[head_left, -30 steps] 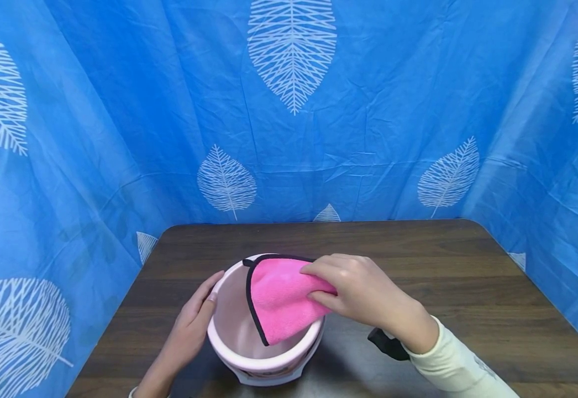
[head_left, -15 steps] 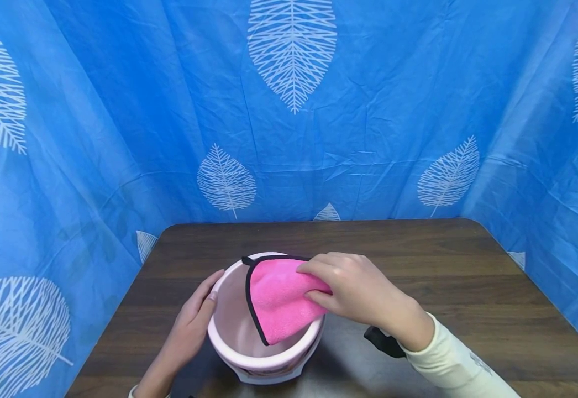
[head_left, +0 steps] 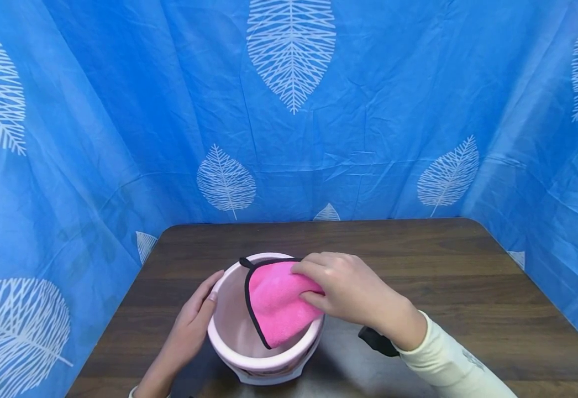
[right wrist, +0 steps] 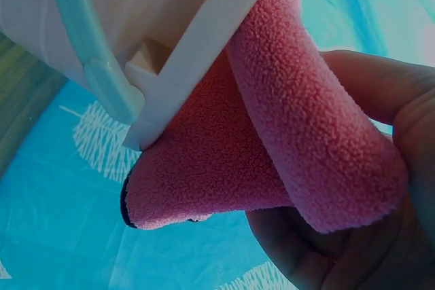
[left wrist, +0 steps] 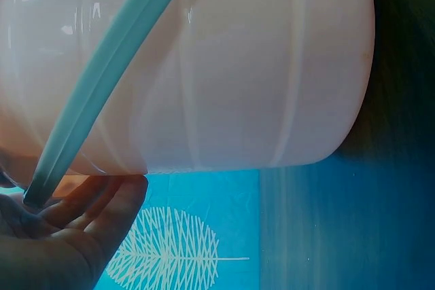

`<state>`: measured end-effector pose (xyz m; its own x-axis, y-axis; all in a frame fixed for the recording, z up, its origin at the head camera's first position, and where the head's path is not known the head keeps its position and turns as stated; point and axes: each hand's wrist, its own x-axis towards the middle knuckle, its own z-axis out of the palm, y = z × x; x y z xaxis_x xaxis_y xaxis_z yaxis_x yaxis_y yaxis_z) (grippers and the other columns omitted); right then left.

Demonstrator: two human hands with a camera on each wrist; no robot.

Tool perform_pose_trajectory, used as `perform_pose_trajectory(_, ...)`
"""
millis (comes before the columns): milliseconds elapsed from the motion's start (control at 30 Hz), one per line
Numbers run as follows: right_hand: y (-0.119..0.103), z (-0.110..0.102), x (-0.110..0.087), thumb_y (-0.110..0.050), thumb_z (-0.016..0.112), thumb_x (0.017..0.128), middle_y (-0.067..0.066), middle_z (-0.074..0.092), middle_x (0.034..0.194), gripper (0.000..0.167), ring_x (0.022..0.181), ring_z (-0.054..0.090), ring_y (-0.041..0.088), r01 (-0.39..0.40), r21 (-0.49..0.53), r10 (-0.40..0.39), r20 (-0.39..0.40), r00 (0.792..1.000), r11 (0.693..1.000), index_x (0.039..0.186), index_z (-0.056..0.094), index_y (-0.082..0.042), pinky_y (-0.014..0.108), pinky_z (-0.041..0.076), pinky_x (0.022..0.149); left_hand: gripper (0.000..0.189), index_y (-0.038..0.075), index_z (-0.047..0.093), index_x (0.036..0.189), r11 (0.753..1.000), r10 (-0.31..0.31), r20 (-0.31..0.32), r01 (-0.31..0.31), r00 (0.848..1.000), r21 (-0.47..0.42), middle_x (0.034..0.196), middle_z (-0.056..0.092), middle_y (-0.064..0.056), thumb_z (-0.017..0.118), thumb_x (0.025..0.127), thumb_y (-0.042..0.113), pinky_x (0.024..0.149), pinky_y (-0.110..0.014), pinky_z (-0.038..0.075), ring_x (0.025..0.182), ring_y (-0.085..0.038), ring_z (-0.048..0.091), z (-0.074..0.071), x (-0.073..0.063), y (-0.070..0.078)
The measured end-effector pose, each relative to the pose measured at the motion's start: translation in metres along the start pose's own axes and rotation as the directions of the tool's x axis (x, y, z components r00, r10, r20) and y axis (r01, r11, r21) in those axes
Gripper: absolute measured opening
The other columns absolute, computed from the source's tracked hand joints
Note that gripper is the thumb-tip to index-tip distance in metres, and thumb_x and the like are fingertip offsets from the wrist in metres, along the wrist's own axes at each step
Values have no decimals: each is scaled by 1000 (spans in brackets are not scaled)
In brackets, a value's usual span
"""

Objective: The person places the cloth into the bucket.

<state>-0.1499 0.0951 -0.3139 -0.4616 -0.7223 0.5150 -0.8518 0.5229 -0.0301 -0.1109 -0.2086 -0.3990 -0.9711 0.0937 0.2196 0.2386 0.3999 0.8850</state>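
Observation:
A pale pink bucket stands at the front of the table, its mouth facing up. My left hand grips the rim on the left side, thumb over the edge and fingers outside. A light teal handle slants across the bucket's wall in the left wrist view. My right hand pinches a pink cloth with black edging between thumb and fingers, over the right part of the bucket's opening. In the right wrist view the fluffy towel cloth is folded and overlaps the rim. A black loop sticks out at its corner.
The dark wooden table extends behind and to the right of the bucket. A blue curtain with white leaf prints hangs round its back and sides. A black object sits under the right wrist, beside a cream sleeve.
My right hand has shifted slightly left with the cloth, further over the bucket's mouth. The left hand and the bucket have stayed in place.

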Motion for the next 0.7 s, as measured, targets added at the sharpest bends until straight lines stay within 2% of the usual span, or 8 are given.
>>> perform_pose_trajectory(300, -2, 6, 3, -19, 86, 79, 1, 71, 99, 35, 85, 69, 16, 8, -13, -8, 4, 1000, 1000, 110, 74, -10, 34, 60, 74, 44, 3, 41, 152, 1000, 0, -6, 0, 1000, 5, 156, 42, -19, 40, 110, 12, 105, -25, 37, 143, -37, 41, 1, 0, 0)
perform_pose_trajectory(533, -3, 9, 6, -21, 86, 79, 1, 71, 98, 34, 85, 70, 16, 13, -23, -13, 13, 1000, 1000, 109, 74, -10, 34, 60, 74, 44, 5, 42, 152, 1000, -18, -6, 18, 1000, 4, 157, 42, -18, 40, 110, 14, 105, -35, 39, 143, -36, 41, 1, 0, 1)
perform_pose_trajectory(700, -6, 11, 8, -20, 86, 80, 0, 71, 98, 33, 84, 69, 15, 11, -24, -10, 34, 999, 1000, 109, 74, -11, 33, 59, 73, 43, 6, 42, 152, 1000, -23, -4, 23, 1000, 8, 157, 42, -17, 40, 110, 15, 106, -35, 38, 143, -36, 40, 1, 0, 1)
